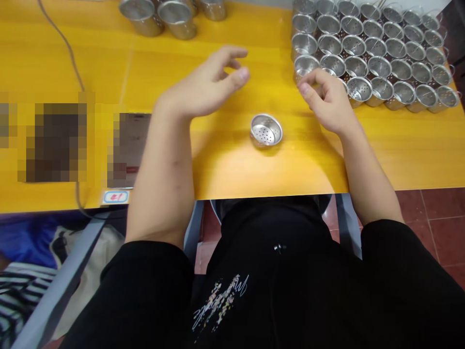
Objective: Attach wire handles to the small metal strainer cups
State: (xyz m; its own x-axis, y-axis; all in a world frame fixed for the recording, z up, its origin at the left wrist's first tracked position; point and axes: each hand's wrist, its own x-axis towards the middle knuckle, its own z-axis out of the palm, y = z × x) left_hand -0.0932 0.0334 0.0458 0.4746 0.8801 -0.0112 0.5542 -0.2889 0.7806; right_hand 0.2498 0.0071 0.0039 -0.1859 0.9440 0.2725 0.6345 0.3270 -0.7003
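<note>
A small round metal strainer cup [266,132] with holes in its bottom stands on the yellow table between my hands, touched by neither. My left hand [218,81] is raised above the table, to the cup's upper left. Its fingers and thumb are apart, with nothing visible between them. On the other side, my right hand [329,99] hovers at the front left corner of a block of perforated metal cups [359,89]. Its fingers curl loosely and no held thing shows. This hand hides part of the nearest cups; whether it touches one, I cannot tell.
Several larger metal cups [177,20] stand at the back left. A grey cable [70,51] crosses the table's left side. A dark flat object [134,145], partly blurred out, lies beside my left forearm. A small label [116,197] sits at the table's front edge.
</note>
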